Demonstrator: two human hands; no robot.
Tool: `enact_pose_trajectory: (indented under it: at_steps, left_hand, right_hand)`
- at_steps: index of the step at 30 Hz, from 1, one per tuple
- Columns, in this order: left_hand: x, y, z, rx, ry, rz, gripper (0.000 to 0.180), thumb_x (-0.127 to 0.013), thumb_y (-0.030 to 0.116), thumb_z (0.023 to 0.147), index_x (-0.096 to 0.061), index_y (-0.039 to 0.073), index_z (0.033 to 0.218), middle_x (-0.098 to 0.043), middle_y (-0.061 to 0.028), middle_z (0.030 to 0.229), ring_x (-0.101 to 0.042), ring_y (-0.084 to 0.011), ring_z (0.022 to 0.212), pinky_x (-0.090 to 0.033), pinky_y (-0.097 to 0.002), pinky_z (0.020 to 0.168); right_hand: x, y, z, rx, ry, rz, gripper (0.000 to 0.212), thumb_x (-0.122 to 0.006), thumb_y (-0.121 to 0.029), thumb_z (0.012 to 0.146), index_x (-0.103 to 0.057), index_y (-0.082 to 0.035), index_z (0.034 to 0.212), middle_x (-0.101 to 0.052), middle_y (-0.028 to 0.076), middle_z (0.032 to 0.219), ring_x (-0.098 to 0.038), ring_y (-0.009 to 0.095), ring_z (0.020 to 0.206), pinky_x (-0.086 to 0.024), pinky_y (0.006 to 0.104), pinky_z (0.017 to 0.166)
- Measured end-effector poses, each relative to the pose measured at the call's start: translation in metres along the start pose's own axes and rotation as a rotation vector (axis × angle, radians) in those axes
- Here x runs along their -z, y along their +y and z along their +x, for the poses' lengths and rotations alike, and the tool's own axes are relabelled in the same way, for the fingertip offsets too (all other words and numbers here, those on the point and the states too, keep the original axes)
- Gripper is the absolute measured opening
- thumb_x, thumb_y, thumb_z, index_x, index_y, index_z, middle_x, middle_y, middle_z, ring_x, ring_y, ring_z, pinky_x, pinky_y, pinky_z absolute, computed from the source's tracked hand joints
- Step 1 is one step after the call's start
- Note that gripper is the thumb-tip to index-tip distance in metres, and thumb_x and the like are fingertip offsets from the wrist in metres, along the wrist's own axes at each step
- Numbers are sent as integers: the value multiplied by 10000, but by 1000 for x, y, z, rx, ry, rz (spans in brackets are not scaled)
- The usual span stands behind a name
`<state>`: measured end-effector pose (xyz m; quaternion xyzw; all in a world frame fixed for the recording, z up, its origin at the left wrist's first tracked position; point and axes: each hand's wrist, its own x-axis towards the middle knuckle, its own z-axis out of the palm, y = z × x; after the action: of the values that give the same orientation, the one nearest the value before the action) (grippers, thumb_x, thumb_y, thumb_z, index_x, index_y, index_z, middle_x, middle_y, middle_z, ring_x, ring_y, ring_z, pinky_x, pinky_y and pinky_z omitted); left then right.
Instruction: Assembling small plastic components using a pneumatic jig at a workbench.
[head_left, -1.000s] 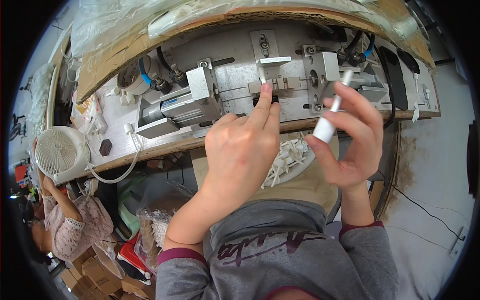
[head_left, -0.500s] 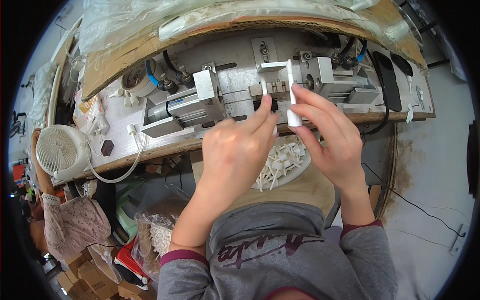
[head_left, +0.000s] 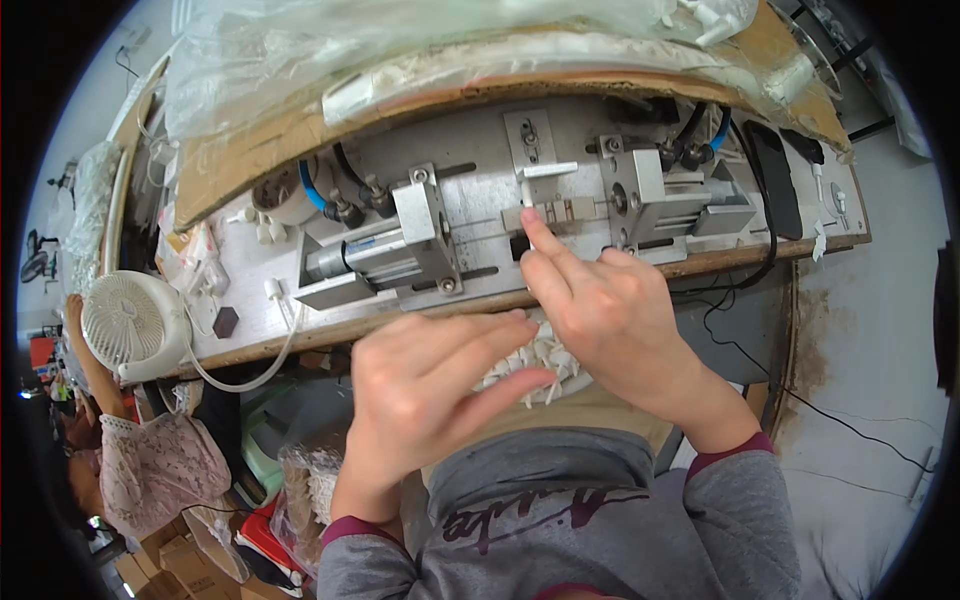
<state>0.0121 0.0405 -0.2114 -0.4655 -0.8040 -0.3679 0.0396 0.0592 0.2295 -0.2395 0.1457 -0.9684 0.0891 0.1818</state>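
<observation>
The index finger of my right hand [head_left: 605,315] is stretched out, its tip touching a short white piece [head_left: 527,190] on a small metal block [head_left: 560,212] between two clamp units. Its other fingers are bent, and the thumb is hidden. My left hand [head_left: 415,390] hovers lower left, thumb apart from the fingers, with nothing visible in it. Just beyond its fingertips, a dish of small white plastic parts [head_left: 545,360] is partly covered by both hands. The left clamp unit [head_left: 390,250] and right clamp unit [head_left: 680,190] are silver, with blue and black hoses.
A wooden-edged bench [head_left: 260,345] carries a white fan [head_left: 135,325] at left and a black phone [head_left: 775,185] at right. Cardboard [head_left: 240,150] and clear plastic sheeting [head_left: 300,60] lie across the back. Another person's patterned sleeve [head_left: 165,465] shows at far left.
The white tube held by my right hand is no longer in view. My right hand has swung left to the short white piece, while my left hand has drawn back from it toward me.
</observation>
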Motion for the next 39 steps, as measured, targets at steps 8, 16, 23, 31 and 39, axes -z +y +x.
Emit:
enact_pose_trajectory:
  at_steps: [8, 16, 23, 31, 39]
  left_hand:
    - [59, -29, 151, -96, 571, 36, 283, -657, 220, 941, -696, 16, 1133, -718, -133, 1007, -679, -250, 990, -543, -369, 856]
    - [44, -79, 206, 156, -265, 726, 620, -659, 548, 863, -606, 109, 1297, -618, -165, 1263, -600, -312, 1165, -497, -430, 946]
    - [34, -72, 188, 49, 12, 605, 399, -680, 365, 877, -678, 81, 1157, -667, -131, 1134, -647, -298, 1025, -508, -413, 880]
    - [74, -83, 163, 129, -252, 764, 265, -606, 81, 830, -698, 21, 1071, -682, -187, 975, -635, -353, 989, -502, -405, 869]
    - [88, -52, 148, -7, 394, 456, 134, -592, 126, 922, -673, 28, 966, -695, -133, 880, -688, -272, 851, -530, -356, 704]
  right_hand:
    - [8, 5, 8, 72, 1, 6, 186, -633, -57, 651, -514, -22, 789, -640, 308, 1143, -601, 198, 452, -479, 287, 480]
    - [-3, 9, -4, 20, 74, 124, 182, -631, -40, 679, -527, -12, 824, -634, 256, 1206, -617, 204, 492, -495, 291, 495]
    - [16, 3, -16, 62, 28, 385, 330, -765, -214, 761, -628, -20, 989, -678, 133, 1172, -673, 250, 707, -534, 348, 625]
    - [61, 67, 83, -37, 434, 261, 301, -675, -335, 873, -642, -37, 901, -658, 128, 814, -641, 297, 749, -502, 405, 677]
    - [40, 108, 169, -347, -49, 178, 367, -777, -366, 778, -684, -27, 883, -682, 82, 894, -635, 165, 733, -505, 286, 665]
